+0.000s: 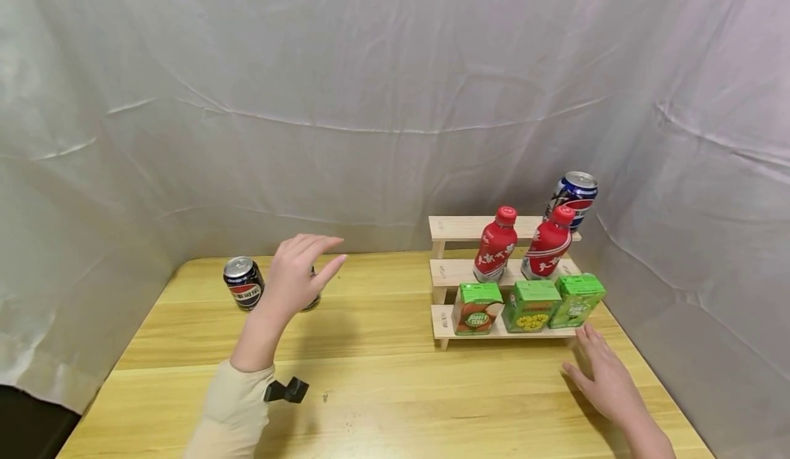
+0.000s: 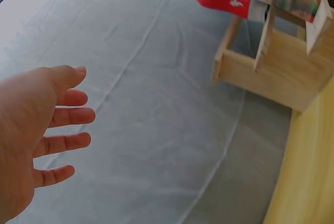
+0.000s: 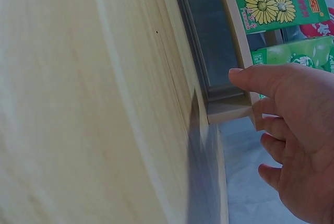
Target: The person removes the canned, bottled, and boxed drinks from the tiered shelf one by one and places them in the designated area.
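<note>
Left hand (image 1: 300, 270) was raised above the wooden table (image 1: 382, 377) near its far left corner, fingers straight and spread, holding nothing; the left wrist view showed the same open palm against the white cloth backdrop (image 1: 345, 102). Directly behind that hand stood a can (image 1: 313, 299), mostly hidden, only a sliver showing past the fingers; cannot tell whether the hand touched it. A second black can (image 1: 243, 283) stood upright just beside it, toward the left edge. Right hand (image 1: 607, 377) lay flat on the table near the right edge, fingers relaxed and extended, empty, its fingertips just beside the right front corner of the stepped wooden rack (image 1: 444, 323). The rack carried three green cartons (image 1: 531, 305) on the bottom step, two red bottles (image 1: 496, 245) on the middle step, and a blue can (image 1: 571, 199) at the right end of the top step. Judgement on handling: the hidden can would likely be stiff but thin-walled, smooth and somewhat slippery, weighty if full; best taken around the middle of its side, thumb opposite fingers, kept upright.
</note>
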The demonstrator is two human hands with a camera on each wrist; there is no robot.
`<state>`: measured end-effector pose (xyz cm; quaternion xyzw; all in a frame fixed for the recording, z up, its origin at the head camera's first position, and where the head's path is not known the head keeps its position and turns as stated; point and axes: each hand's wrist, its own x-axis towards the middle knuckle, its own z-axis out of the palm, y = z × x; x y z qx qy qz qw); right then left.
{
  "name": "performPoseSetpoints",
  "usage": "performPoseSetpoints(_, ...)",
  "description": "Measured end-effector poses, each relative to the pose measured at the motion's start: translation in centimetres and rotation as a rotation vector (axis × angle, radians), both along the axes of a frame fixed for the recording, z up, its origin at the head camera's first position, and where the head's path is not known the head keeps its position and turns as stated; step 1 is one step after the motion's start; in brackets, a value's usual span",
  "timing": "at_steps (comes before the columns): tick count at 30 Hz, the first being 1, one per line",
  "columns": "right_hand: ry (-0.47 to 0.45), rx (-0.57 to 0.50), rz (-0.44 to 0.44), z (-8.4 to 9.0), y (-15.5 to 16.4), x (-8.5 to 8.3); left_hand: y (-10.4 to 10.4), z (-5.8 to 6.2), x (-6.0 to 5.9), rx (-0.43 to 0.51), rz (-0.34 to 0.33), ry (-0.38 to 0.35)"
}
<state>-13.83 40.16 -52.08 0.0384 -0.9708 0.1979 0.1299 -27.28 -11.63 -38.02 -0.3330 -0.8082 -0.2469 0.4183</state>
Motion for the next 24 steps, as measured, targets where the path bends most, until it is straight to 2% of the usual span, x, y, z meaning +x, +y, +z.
performPoseSetpoints(12,0.006,0.007,0.001,0.2,0.0,0.2,3.8,2.5,-0.7,-0.006,-0.065,0.02)
performPoseSetpoints(24,-0.008,-0.002,0.006,0.3,0.1,0.1,7.9,4.7,-1.5,-0.081,-0.065,-0.006)
